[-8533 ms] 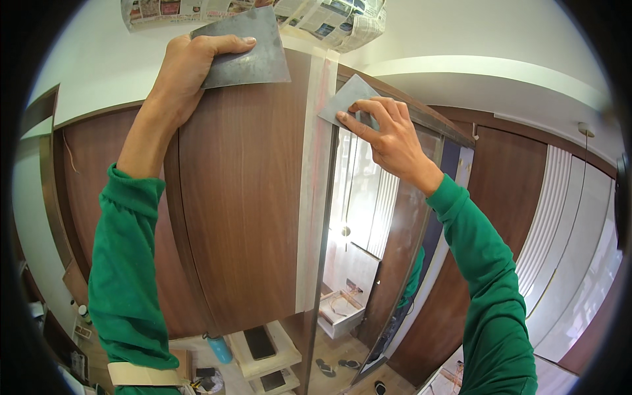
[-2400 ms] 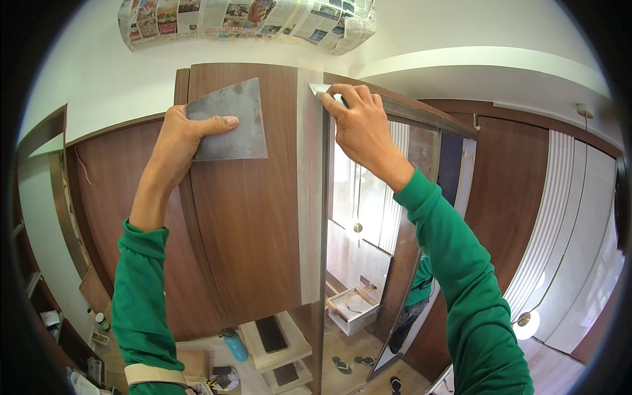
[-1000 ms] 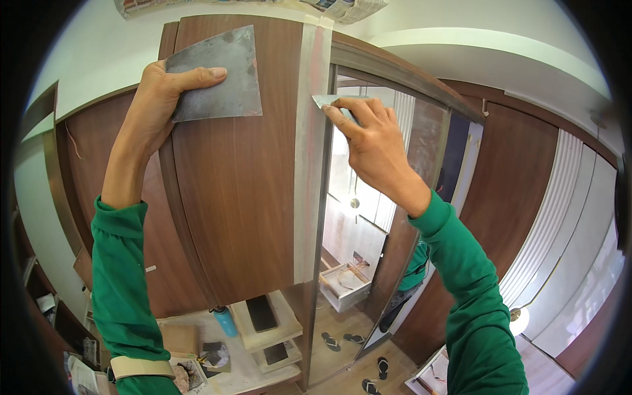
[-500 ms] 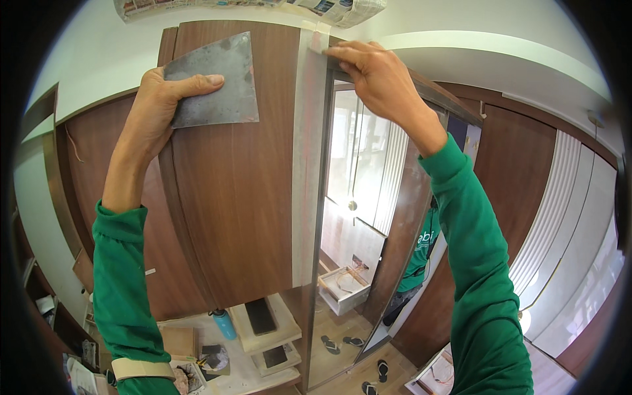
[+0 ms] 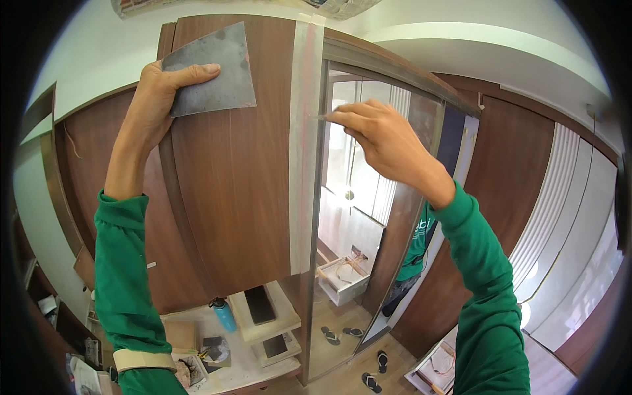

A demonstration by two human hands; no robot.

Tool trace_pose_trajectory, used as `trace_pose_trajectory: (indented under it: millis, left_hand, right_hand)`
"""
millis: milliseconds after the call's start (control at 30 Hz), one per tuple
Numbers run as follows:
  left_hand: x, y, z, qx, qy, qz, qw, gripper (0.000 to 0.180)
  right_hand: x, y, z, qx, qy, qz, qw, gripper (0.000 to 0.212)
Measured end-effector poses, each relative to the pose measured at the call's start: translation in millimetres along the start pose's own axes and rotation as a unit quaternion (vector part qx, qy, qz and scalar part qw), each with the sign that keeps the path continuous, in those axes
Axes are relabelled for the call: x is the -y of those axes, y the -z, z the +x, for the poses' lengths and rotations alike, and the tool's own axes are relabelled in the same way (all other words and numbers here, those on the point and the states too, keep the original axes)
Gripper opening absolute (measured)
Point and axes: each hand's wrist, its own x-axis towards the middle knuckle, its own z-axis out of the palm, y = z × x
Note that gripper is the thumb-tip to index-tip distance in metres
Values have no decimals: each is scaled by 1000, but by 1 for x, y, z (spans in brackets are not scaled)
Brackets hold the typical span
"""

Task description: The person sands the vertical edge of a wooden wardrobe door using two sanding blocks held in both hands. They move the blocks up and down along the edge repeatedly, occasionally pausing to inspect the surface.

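Observation:
My left hand [image 5: 155,99] grips a thin grey flat plate [image 5: 214,69] with smudges on its face, thumb across the front and fingers behind. It is raised before a brown wood-grain cabinet panel [image 5: 230,178]. Fingers pinched, my right hand [image 5: 385,135] holds a small thin scraper blade [image 5: 320,117], seen nearly edge-on. The blade is beside a pale vertical strip [image 5: 303,164] with a faint pinkish line, edged with masking tape at its top; whether they touch, I cannot tell. A roll of tape [image 5: 143,360] circles my left forearm.
Right of the strip stands a mirrored door [image 5: 342,263] reflecting the room and a person in green. Below, a shelf [image 5: 253,378] carries a blue bottle [image 5: 224,316], pale panels with dark insets [image 5: 261,306] and loose items. Slippers [image 5: 370,382] lie on the floor beside a drawer [image 5: 434,368].
My right hand has come down from the strip's top, bringing the scraper blade to a lower point beside it. My left hand and the plate have shifted slightly up in the view.

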Motion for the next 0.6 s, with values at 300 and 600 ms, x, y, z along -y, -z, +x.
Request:
trace_pose_trajectory:
  millis: [300,600]
  left_hand:
    - [-8,-16,2,-9,48,-32,998,38]
    - [-14,-45,-44,-44,62,-87,993,37]
  right_hand:
    - [105,4,-157,-19,-308,349,885,37]
    - [158,4,-234,-121,-508,529,669,35]
